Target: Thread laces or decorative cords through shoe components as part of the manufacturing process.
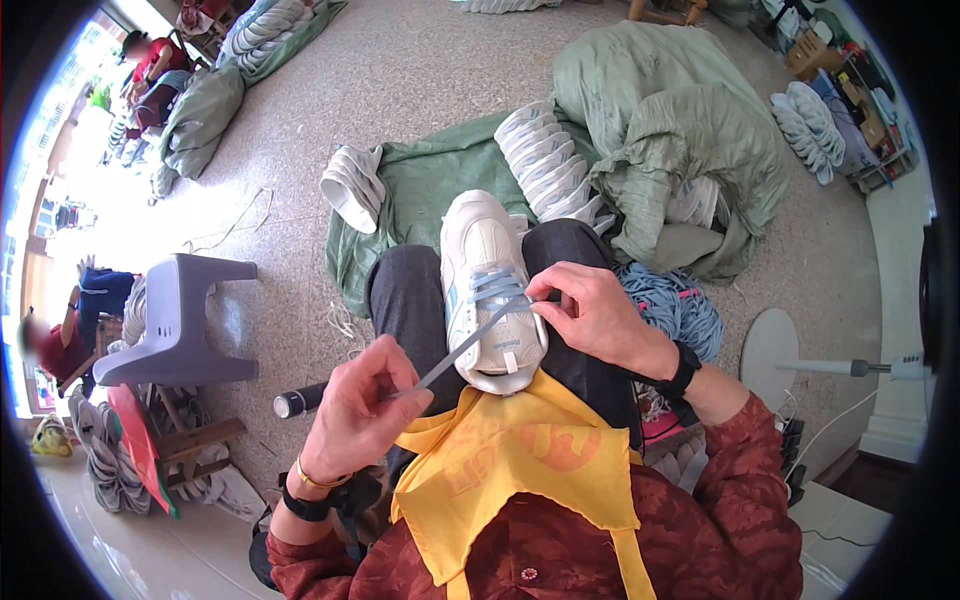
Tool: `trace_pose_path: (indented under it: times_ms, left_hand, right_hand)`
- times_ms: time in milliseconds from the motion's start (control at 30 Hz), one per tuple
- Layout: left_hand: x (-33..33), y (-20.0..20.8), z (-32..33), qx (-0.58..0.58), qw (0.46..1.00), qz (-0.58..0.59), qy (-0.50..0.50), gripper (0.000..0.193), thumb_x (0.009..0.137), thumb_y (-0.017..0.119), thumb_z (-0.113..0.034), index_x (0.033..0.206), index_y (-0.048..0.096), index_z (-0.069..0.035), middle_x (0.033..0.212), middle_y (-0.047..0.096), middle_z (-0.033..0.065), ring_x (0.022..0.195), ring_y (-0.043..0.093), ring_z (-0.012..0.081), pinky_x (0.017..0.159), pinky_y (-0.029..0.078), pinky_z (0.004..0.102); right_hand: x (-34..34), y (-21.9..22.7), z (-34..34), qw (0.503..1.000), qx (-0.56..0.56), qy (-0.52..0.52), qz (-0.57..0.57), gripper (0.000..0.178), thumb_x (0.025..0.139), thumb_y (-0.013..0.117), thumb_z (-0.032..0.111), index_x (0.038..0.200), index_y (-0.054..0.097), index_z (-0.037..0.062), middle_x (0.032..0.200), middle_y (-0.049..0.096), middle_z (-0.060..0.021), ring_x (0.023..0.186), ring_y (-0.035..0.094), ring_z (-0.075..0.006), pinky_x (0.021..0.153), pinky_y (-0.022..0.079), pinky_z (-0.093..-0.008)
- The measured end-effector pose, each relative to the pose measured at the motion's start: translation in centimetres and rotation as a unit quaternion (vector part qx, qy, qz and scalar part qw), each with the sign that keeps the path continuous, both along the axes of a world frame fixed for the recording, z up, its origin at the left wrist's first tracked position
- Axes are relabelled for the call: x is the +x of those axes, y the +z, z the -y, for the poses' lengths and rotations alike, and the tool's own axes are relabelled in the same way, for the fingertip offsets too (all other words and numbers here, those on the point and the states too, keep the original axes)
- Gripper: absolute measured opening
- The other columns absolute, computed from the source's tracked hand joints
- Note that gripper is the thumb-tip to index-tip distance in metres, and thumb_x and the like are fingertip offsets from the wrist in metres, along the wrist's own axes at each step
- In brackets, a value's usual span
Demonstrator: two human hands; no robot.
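Note:
A white sneaker rests between my knees, its toe pointing away from me and its heel at my yellow apron. Blue-grey lacing crosses the lower part of its tongue. From there one end of the shoelace runs taut down to the left. My left hand pinches that end between thumb and fingers. Over the right edge of the lacing, my right hand is closed with thumb and forefinger together at the eyelets, on what looks like lace. The exact grip is partly hidden.
Beyond my knees, a green cloth bears a stack of white shoes and a few more at its left. A bundle of blue laces lies by my right knee. A grey plastic stool stands left. Other people sit at far left.

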State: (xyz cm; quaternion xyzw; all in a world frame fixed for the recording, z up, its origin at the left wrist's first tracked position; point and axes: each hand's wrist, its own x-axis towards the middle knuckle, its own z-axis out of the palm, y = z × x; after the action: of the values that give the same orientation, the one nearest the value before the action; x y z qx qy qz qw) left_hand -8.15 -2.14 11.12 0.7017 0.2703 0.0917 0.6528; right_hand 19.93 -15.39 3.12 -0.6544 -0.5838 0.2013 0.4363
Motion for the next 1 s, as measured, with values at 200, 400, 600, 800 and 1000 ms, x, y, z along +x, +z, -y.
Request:
trace_pose_path:
  times_ms: [200,400,600,800,1000]
  left_hand:
    - [-0.6,-1.5,-2.1,0.077,0.995,-0.019,0.063,0.022,0.088,0.072,0.002,0.09,0.051,-0.005,0.074,0.048,-0.0048,0.065,0.042,0.0027,0.056,0.032,0.023]
    - [-0.2,-2.2,-2.3,0.304,0.949,-0.077,0.03,0.02,0.084,0.073,0.002,0.088,0.054,-0.004,0.073,0.051,0.0059,0.058,0.049,0.0182,0.055,0.039,0.0314]
    - [-0.3,-2.1,-2.6,0.451,0.888,-0.072,0.039,0.013,0.088,0.068,0.003,0.088,0.055,-0.001,0.08,0.053,0.0131,0.066,0.057,0.0332,0.059,0.045,0.0394]
    - [-2.4,-3.4,-3.3,0.461,0.879,-0.112,0.043,0.013,0.086,0.066,0.005,0.088,0.054,0.001,0.086,0.053,0.0142,0.073,0.057,0.036,0.066,0.047,0.0411]
    - [-4.7,-4.6,-4.7,0.499,0.852,-0.146,0.063,0.013,0.083,0.065,0.005,0.091,0.056,0.0,0.091,0.055,0.0157,0.09,0.056,0.0377,0.078,0.048,0.0452]
  right_hand:
    - [0.6,0.2,1.6,0.998,-0.051,0.017,0.016,0.02,0.085,0.075,0.003,0.104,0.068,0.0027,0.088,0.07,-0.0094,0.054,0.058,-0.0155,0.05,0.045,-0.0303]
    - [0.6,0.2,2.5,0.997,-0.037,-0.012,0.072,0.02,0.085,0.075,0.001,0.103,0.068,0.0032,0.084,0.066,-0.0082,0.056,0.058,-0.017,0.051,0.046,-0.0317]
    - [0.9,0.2,2.4,0.989,0.023,-0.044,0.141,0.017,0.088,0.074,0.002,0.104,0.07,0.0044,0.086,0.063,-0.0094,0.067,0.064,-0.0268,0.059,0.051,-0.0365]
    - [2.8,0.0,4.5,0.982,0.013,-0.082,0.171,0.016,0.09,0.072,0.002,0.105,0.072,0.0038,0.089,0.066,-0.0116,0.076,0.068,-0.032,0.065,0.054,-0.0386]
    - [5.6,-0.5,8.5,0.973,-0.037,-0.156,0.168,0.012,0.092,0.067,0.001,0.103,0.073,0.001,0.09,0.069,-0.0154,0.079,0.069,-0.0354,0.07,0.053,-0.0404]
